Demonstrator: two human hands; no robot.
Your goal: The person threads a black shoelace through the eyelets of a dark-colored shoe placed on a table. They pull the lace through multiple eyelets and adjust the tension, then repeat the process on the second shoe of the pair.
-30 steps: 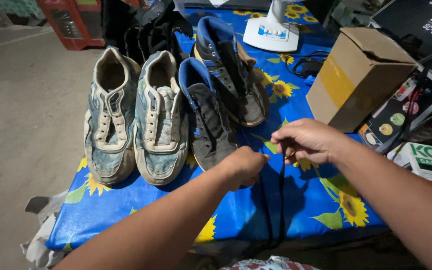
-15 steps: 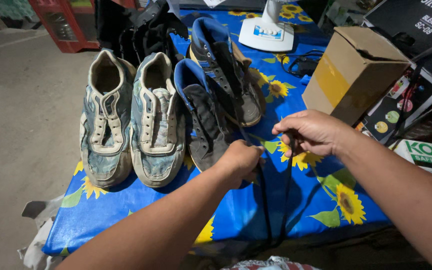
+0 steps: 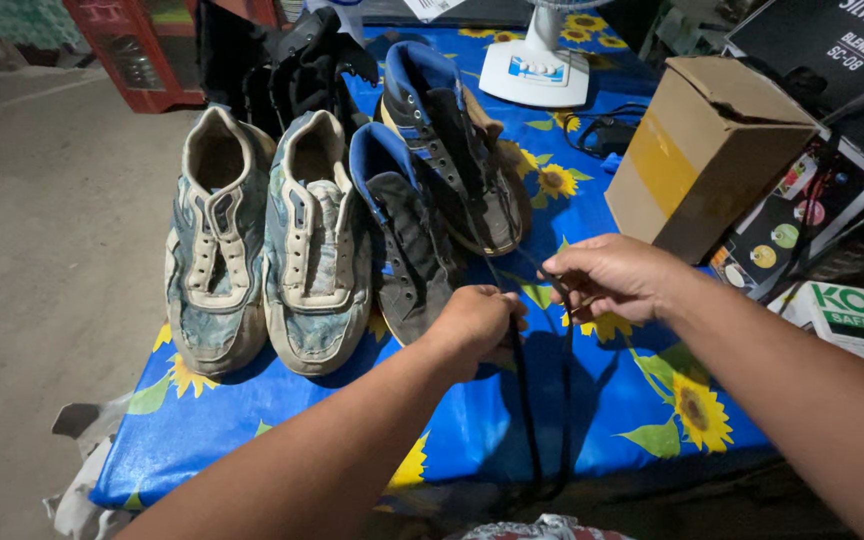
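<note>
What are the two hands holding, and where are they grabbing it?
Both hold one black shoelace. The left hand and the right hand each pinch an upper stretch of it near the dark shoes, and the rest hangs down in a loop over the table edge.

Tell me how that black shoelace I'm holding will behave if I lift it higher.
The black shoelace is probably floppy: below the left hand and right hand its strands hang limp over the edge of the blue sunflower tablecloth. It looks thin, so likely very light. Lifted, the ends would probably dangle and swing rather than hold shape.
</note>
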